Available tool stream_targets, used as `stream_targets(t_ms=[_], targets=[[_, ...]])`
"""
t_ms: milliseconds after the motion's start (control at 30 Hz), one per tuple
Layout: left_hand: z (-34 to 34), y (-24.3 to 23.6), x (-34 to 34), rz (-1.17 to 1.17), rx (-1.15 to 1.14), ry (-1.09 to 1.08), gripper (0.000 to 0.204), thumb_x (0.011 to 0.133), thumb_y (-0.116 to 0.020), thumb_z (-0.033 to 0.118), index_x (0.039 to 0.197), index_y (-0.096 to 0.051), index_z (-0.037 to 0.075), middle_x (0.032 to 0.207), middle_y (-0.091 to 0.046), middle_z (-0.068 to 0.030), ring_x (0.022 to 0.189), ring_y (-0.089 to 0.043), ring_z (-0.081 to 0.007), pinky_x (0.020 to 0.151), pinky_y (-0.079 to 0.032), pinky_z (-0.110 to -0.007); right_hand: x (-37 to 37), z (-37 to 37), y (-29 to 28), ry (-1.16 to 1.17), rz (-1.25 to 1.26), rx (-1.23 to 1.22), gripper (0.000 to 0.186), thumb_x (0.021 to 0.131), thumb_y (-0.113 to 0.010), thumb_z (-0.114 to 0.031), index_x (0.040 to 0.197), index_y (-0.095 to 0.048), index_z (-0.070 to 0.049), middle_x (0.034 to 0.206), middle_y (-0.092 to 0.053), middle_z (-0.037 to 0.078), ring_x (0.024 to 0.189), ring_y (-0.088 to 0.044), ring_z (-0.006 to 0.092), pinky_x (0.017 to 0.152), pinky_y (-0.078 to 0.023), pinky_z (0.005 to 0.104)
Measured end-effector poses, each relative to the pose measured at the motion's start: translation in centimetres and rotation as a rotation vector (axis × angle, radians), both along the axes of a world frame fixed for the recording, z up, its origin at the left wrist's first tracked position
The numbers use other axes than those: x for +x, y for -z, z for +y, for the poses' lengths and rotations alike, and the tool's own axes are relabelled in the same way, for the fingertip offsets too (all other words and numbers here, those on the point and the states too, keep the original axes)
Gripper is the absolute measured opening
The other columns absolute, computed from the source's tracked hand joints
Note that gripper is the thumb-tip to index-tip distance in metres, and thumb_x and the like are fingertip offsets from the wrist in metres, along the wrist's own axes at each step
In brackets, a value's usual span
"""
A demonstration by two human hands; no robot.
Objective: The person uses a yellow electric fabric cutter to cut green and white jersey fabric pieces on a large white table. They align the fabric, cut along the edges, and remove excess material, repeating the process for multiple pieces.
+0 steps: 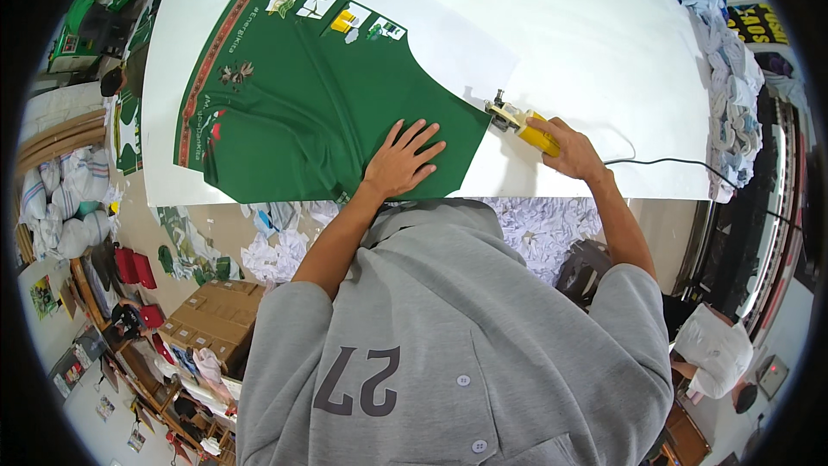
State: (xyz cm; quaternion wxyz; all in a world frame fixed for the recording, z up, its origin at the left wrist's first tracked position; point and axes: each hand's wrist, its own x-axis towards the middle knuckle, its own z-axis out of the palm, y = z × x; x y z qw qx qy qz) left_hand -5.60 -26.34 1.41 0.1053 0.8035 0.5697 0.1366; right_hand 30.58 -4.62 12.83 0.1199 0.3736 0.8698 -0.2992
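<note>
A green printed fabric piece (302,103) lies on the white table, its left part rumpled into folds. My left hand (404,160) rests flat on its right part near the table's front edge, fingers spread. In my right hand (569,151) is a yellow electric fabric cutter (542,132), gripped by its body. The cutter's metal head (500,110) sits at the right corner of the green fabric, touching or very close to its edge. A black cord (673,160) trails from near my right hand toward the right.
The white table (595,26) stretches beyond the fabric. Heaped cloth scraps (733,78) line its right edge, and more white scraps (543,229) lie below the front edge. Cardboard boxes (211,315) and filled white sacks (65,198) stand on the left. A person holding a white bundle (714,349) is at lower right.
</note>
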Motion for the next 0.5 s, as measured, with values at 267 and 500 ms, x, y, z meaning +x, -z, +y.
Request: stream_targets(t_ms=[267,500], targets=[[-0.1,0.1,-0.1,0.005,0.000,-0.009,0.053,0.111,-0.057,0.047,0.161,-0.057,0.027,0.177,-0.040,-0.0056,0.164,-0.034,-0.0321,0.135,-0.024,-0.060,-1.3,0.5,0.1,-0.022,0.041,-0.014,0.078,0.091,-0.072,-0.016,0.163,-0.051,-0.036,0.136,-0.064,0.013,0.111,-0.073,0.0400,0.098,-0.061,0.0480],[0.0,-0.1,-0.2,-0.008,-0.009,-0.007,0.053,0.111,-0.058,0.047,0.160,-0.059,0.026,0.176,-0.042,-0.0063,0.163,-0.035,-0.0317,0.135,-0.024,-0.060,-3.2,0.4,0.3,-0.012,0.063,-0.016,0.079,0.090,-0.072,-0.016,0.163,-0.051,-0.037,0.134,-0.065,0.013,0.111,-0.073,0.0399,0.098,-0.061,0.0478]])
